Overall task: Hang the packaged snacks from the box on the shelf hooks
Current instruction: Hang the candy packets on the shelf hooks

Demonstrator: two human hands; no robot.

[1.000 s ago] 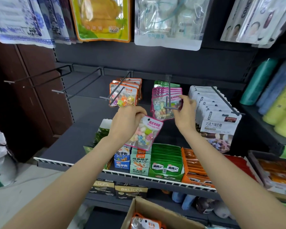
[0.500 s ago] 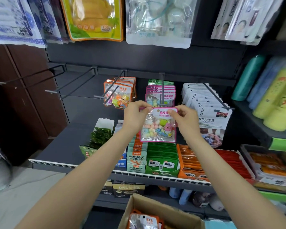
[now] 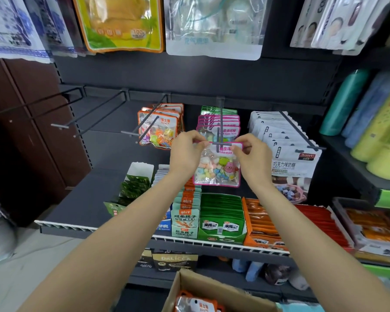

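- While both hands pinch its top corners, the pink-edged candy packet (image 3: 217,164) hangs at the tip of the middle hook (image 3: 221,122), its header level with the hook's crossbar.
- The left hand (image 3: 186,152) is clamped on the upper left corner and the right hand (image 3: 251,154) on the upper right, fingers closed on the header strip.
- It looks light and floppy: thin clear film over loose pastel sweets, so the body will sag and swing.
- The printed header is the stiffest part and the best hold, either side of the hang hole.
- More pink packets (image 3: 218,122) already sit further back on this hook.
- The cardboard box (image 3: 214,289) below holds at least 1 orange-edged packet (image 3: 197,304).
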